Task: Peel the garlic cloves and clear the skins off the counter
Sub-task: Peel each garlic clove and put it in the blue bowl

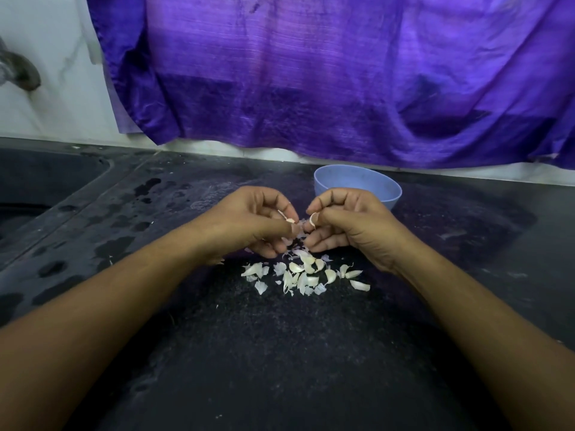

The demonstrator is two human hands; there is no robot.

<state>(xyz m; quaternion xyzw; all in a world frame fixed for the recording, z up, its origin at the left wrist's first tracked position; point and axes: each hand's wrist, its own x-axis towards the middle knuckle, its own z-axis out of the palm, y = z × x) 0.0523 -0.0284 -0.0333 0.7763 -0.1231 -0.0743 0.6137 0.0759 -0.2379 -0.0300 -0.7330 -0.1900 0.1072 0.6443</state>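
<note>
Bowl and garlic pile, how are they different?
The bowl is blue, round and one single thing; the garlic pile is whitish and made of many little scattered pieces. The bowl stands beyond the left hand and right hand, each pinching a garlic piece; the garlic pile lies nearer the person. Both sit on the dark counter.

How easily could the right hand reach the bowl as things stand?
Probably yes, easily. The bowl sits just behind the right hand with nothing between them. It pinches a garlic piece, so it would carry that along or drop it first.
</note>
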